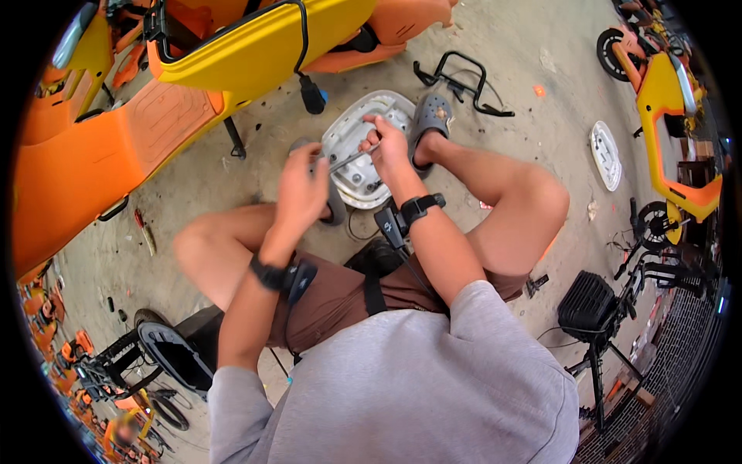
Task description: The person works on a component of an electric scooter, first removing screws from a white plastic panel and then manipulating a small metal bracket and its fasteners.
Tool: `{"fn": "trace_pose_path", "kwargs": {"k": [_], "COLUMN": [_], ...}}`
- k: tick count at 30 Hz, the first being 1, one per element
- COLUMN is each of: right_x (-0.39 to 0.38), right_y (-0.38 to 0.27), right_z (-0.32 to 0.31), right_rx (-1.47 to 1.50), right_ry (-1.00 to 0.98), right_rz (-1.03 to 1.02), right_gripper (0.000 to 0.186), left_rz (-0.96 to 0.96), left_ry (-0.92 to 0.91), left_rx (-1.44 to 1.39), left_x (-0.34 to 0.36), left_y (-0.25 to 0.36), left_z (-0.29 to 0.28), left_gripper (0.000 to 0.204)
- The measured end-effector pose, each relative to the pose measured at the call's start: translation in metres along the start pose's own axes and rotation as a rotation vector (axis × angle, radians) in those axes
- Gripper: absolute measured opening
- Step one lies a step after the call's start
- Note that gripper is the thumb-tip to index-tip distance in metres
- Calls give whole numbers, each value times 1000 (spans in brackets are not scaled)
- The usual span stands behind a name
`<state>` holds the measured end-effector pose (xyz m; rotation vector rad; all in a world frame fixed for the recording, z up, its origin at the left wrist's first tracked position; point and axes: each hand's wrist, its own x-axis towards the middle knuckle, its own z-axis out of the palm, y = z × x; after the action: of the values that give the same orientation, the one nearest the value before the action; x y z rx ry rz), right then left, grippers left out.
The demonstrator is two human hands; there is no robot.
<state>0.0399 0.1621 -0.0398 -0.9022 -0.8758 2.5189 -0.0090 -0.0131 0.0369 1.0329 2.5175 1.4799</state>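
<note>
My right hand (386, 147) is closed around a thin metal rod-shaped tool (346, 161), whose exact kind I cannot make out. The tool slants down to the left, toward my left hand (303, 185). That hand is smeared by motion, and whether its fingers touch the tool's end does not show. Beneath both hands a white oval plastic panel (386, 108) lies on the floor with its ribbed inner side up. It rests between my feet in grey clogs (431, 113), partly hidden by my hands.
A yellow and orange scooter (270, 50) stands at the upper left. A bent black tube frame (483, 81) lies beyond my right foot. Farther right are another white panel (606, 156) and a black basket (586, 305). A red-handled tool (144, 230) lies at left.
</note>
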Motion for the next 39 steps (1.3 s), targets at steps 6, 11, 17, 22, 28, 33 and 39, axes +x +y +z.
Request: {"fn": "trace_pose_path", "kwargs": {"k": [6,11,17,22,28,33,39], "right_x": [-13,-26,-17,-30,-37,-60,-39], "right_y": [5,24,51,39,71,51,-1], "right_z": [0,14,30,9,-22,16,6], "right_rx": [-124,-27,-202,-731,-1194,-599,-416], "right_ry": [162,286,240,273,453,151,236], "right_rz": [-89,-215,-254,-556,-1031,-88,-174], "right_gripper": [33,31,28,28,32,29,26], "left_rz": [115,467,396,-108,-403,-256,-358], "left_ry": [-39,-4,-86,321,73,-255,340], "left_rx": [556,454,565,507,-352,-233,-196], "left_x": [16,55,60,18,24,39,28], "left_y": [-29,-58,-105,-70,-39,-121,-66], "left_z": [41,34,22,61,77,62,68], "left_gripper": [19,9,23,67,93,79,67]}}
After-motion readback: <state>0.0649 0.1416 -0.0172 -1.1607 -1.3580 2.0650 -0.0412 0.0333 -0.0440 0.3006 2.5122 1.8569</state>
